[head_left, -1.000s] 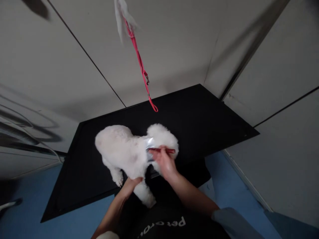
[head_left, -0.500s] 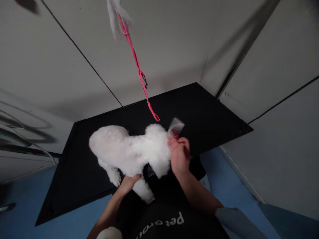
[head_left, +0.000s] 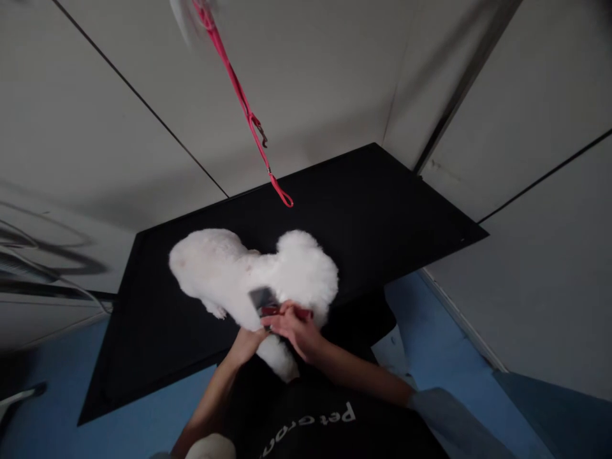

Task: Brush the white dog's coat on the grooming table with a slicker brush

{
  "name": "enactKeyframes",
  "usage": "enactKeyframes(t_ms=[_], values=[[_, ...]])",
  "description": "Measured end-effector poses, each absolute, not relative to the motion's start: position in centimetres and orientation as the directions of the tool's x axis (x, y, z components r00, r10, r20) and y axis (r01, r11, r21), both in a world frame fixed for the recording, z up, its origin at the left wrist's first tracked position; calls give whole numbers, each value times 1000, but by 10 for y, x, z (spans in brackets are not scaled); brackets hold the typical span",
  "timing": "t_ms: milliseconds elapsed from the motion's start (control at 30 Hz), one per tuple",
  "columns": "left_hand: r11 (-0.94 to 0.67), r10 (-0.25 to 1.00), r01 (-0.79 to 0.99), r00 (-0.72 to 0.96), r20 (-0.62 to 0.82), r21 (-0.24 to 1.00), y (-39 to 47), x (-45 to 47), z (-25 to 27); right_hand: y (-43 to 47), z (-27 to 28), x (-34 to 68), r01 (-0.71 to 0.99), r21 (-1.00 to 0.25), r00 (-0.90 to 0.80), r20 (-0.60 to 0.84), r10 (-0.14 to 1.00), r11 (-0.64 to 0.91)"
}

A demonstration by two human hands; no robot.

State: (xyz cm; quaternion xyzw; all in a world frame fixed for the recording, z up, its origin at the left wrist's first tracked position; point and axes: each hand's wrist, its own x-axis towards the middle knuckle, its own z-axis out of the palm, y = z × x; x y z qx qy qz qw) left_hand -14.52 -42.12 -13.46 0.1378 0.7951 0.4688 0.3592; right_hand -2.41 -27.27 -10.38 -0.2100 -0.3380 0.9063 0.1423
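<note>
One black table (head_left: 373, 210) spans the frame from lower left to right of centre. Below it, at bottom centre, is a black apron (head_left: 344, 398) with white lettering. A white dog (head_left: 217, 258) is on the table, body left of centre, fluffy head at centre. A red leash (head_left: 240, 88) hangs from the upper left-centre, its loop above the head. At lower centre, the left hand (head_left: 249, 344) is closed around a foreleg, fingers partly hidden. The right hand (head_left: 297, 331), partly closed, grips a red-handled brush (head_left: 270, 311) over the shoulder; coat contact cannot be determined.
</note>
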Motion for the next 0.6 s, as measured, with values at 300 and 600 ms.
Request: enactKeyframes(t_ms=[300,600], values=[[560,796,714,-605,-32,420,-359,-196,-62,-229,-117,-4,-266,-658,-761,-305,572,-704],[342,940,668,-234,-249,661,-247,-238,-89,-200,-118,3,-399,-749,-450,-344,824,-530]])
